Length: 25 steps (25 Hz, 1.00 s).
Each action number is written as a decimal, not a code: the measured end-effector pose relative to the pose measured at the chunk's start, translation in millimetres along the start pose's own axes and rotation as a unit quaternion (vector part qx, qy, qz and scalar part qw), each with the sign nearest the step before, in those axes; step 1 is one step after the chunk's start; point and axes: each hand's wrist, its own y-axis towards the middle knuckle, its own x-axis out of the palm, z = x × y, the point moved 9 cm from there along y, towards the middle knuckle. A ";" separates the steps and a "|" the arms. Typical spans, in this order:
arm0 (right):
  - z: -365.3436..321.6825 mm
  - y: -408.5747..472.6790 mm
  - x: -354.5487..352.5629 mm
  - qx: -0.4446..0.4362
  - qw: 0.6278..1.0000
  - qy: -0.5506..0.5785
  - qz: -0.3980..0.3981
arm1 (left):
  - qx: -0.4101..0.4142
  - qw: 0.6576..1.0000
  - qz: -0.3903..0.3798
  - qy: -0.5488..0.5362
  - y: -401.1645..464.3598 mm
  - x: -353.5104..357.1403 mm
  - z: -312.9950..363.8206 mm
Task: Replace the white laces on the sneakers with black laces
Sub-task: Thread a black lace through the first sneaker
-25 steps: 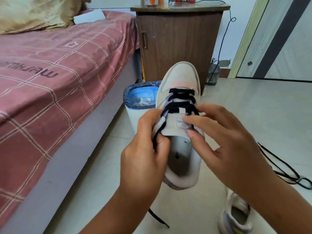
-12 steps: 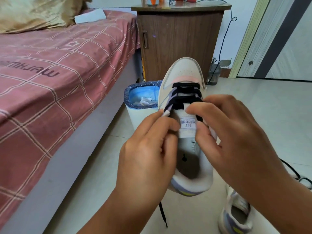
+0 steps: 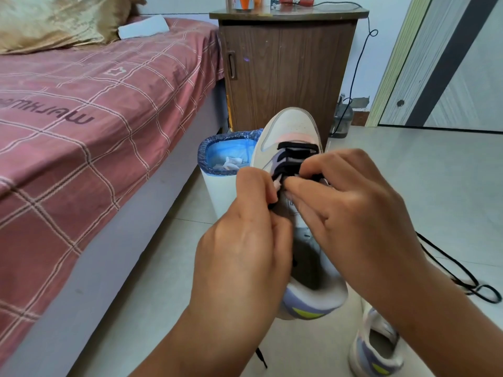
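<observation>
Now mid-threading, both hands closed in over the tongue.

Since a second ago, lifted a little and turned heel-down toward the camera: the white low-top sneaker with lilac and yellow heel, held between both hands. Left hand curled, pinching the flat black lace at the left eyelet row; right hand curled too, thumb and forefinger nipping the lace where it was spread wider before. Lower rows already black, upper eyelets seemingly still to fill, so roughly midway on this shoe. Below the right wrist, the second white sneaker on the floor; right of it, a loose black lace.
</observation>
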 end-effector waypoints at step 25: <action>43.3 -16.0 49.7 0.210 0.935 0.258 -0.122 | -0.026 1.000 0.014 -0.004 -14.0 21.6 -47.8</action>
